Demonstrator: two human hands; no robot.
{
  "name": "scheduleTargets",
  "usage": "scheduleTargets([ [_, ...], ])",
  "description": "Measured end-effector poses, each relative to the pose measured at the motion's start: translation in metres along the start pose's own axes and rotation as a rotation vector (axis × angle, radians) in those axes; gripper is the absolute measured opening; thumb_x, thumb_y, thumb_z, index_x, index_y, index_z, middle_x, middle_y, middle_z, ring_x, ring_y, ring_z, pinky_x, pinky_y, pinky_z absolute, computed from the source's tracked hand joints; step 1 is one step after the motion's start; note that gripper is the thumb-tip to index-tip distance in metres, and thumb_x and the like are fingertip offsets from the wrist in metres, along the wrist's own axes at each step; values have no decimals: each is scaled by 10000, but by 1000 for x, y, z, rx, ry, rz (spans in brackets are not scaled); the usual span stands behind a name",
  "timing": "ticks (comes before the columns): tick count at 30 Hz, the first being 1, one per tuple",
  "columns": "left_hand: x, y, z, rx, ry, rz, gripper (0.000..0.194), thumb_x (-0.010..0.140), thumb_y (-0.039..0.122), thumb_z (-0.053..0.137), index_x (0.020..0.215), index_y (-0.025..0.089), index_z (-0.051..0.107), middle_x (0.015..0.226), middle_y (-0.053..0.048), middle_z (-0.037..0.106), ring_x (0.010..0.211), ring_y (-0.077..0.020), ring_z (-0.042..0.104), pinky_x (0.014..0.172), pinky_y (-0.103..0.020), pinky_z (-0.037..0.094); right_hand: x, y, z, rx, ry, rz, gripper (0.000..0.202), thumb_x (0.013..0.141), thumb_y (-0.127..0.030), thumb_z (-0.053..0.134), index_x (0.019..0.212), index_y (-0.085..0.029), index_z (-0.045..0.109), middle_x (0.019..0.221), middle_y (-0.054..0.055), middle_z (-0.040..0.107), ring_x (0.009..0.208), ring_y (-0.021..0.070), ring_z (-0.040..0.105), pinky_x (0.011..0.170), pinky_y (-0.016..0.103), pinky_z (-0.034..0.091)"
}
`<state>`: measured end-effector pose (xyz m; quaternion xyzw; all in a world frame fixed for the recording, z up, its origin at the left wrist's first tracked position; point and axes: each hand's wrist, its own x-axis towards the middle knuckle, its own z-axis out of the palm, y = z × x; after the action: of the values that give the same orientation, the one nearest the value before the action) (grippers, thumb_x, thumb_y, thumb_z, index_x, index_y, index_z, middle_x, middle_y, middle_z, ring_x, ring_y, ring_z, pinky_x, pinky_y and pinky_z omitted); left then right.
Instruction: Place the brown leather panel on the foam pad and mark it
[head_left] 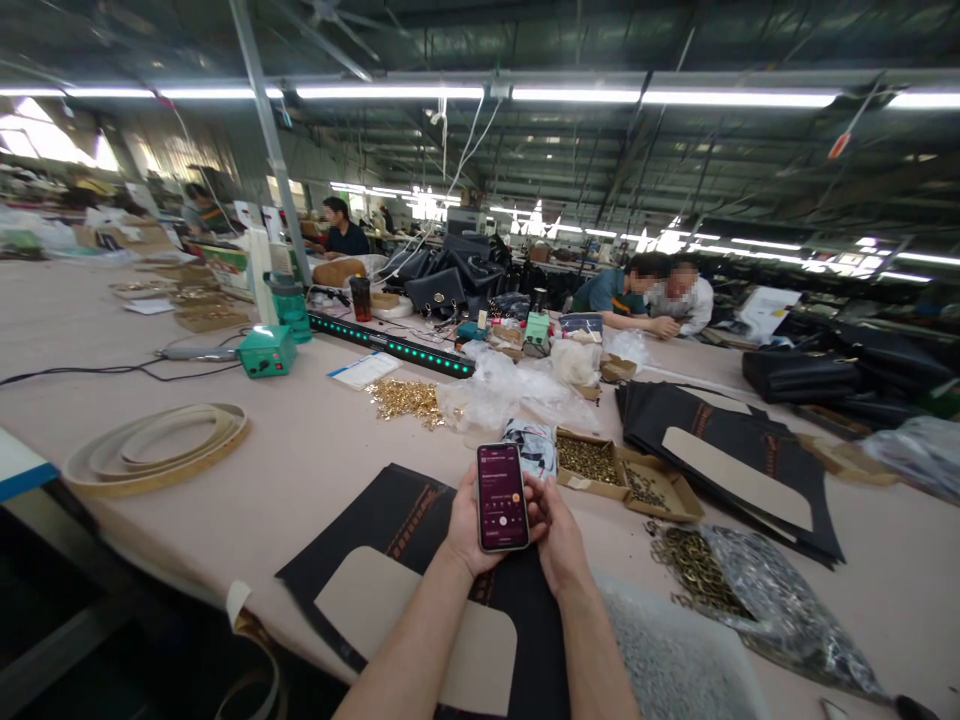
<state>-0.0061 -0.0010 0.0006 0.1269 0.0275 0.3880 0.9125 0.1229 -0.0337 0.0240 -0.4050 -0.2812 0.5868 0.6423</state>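
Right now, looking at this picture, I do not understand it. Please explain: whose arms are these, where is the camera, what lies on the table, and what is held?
There is no machine here. The camera sits on a person's head and looks forward and down, so the two bare arms at the bottom are that person's own. The left hand holds a smartphone with its screen lit; the right hand touches its right edge. Under the hands lies a dark fabric panel with a beige patch. On the long table are open cardboard boxes of small metal parts, a loose heap of brass pieces, a plastic bag of metal rings, a stack of dark panels and a coil of beige strap. Other people work at the far end.
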Motion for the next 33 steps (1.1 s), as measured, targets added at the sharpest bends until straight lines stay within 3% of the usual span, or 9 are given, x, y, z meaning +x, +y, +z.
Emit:
scheduleTargets([
  [7, -1, -1, 5, 17, -17, 57, 708, 954, 661, 480, 1250, 41, 652, 1090, -209, 728, 899, -283, 714, 910, -478, 565, -1, 1, -3, -14, -43, -22, 552, 791, -732, 757, 1045, -246, 818, 848, 11, 720, 698, 134, 633, 572, 218, 515],
  [18, -3, -2, 9, 78, -71, 50, 720, 961, 674, 436, 1241, 51, 662, 1062, -223, 724, 949, -330, 710, 878, -506, 568, 1, 4, -4, -20, -36, -26, 547, 785, -726, 765, 1026, -236, 798, 782, -4, 659, 591, 112, 552, 480, 210, 455],
  [26, -2, -5, 10, 100, -32, 68, 714, 962, 671, 437, 1189, 43, 689, 1041, -229, 729, 940, -340, 712, 859, -509, 573, 1, 5, -5, -19, -37, -27, 560, 787, -733, 760, 1043, -236, 800, 806, 9, 678, 638, 127, 595, 516, 210, 495],
  [33, -2, -5, 11, 97, -68, 65, 703, 969, 654, 437, 1207, 39, 683, 1019, -227, 729, 935, -339, 718, 861, -508, 574, -1, 3, -3, -8, -41, -30, 545, 779, -724, 777, 1020, -236, 806, 780, 4, 669, 620, 116, 583, 503, 200, 484],
])
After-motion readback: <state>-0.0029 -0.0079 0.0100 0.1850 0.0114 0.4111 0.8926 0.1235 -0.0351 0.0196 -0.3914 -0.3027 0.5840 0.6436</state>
